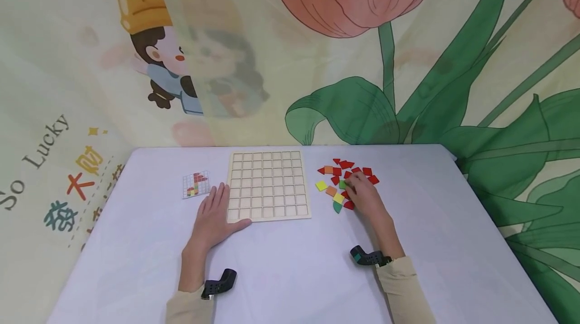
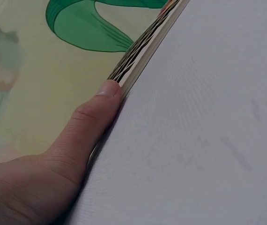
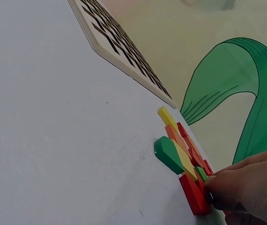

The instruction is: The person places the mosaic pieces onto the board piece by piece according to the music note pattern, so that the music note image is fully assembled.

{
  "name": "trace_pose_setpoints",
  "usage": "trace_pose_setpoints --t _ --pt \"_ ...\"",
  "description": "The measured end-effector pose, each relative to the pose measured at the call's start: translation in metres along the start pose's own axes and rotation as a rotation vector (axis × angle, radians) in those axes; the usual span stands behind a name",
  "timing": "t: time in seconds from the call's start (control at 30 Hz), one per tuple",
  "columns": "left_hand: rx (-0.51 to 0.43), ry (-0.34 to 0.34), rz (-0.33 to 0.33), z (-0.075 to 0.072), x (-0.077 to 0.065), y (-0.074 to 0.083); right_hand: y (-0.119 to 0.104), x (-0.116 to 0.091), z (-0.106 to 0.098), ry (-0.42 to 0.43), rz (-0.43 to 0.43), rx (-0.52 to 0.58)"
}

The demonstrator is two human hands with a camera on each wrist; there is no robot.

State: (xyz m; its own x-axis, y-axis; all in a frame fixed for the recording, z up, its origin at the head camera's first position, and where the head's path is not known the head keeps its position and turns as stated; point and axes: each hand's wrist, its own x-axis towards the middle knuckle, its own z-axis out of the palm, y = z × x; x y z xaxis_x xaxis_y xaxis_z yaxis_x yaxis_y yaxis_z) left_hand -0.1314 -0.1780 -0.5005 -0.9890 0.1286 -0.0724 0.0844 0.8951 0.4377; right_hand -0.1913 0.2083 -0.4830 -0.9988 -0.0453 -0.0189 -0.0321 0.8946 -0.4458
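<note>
My left hand [image 1: 212, 218] lies along the left edge of a wooden grid board [image 1: 267, 185], fingers straight and thumb against its lower corner. In the left wrist view, the thumb [image 2: 98, 112] touches the board's side. My right hand [image 1: 366, 197] reaches into a loose group of small coloured blocks, its fingers bent downward. Its fingertips are right at a green square block [image 1: 342, 184]; I cannot tell whether they pinch it. Near them lie a yellow block [image 1: 338, 198], a green rounded block [image 3: 167, 154] and a red block [image 3: 194, 194]. The hand hides some red blocks.
A small pattern card [image 1: 196, 184] with a coloured figure on a grid lies left of the board. Several red blocks [image 1: 346, 164] are spread toward the table's back edge, with an orange block [image 1: 331, 191] nearer. A printed cloth [image 1: 254, 128] hangs behind the white table [image 1: 290, 268].
</note>
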Motion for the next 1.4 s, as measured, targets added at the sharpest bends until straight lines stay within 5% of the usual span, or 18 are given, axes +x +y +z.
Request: trace_pose_setpoints --t 0.4,0.67,0.93,1.4 --pt "0.005 0.01 0.016 -0.001 -0.002 0.0 0.01 -0.01 -0.023 -0.013 0.032 0.012" --pt "0.009 0.016 0.007 0.003 0.0 0.0 0.027 -0.011 -0.046 -0.005 0.138 -0.046" --pt "0.016 0.011 0.0 0.002 0.001 0.0 0.043 -0.008 -0.037 0.035 0.205 -0.043" --pt "0.011 0.019 0.01 0.003 0.002 -0.001 0.04 -0.01 -0.031 0.159 0.304 0.001"
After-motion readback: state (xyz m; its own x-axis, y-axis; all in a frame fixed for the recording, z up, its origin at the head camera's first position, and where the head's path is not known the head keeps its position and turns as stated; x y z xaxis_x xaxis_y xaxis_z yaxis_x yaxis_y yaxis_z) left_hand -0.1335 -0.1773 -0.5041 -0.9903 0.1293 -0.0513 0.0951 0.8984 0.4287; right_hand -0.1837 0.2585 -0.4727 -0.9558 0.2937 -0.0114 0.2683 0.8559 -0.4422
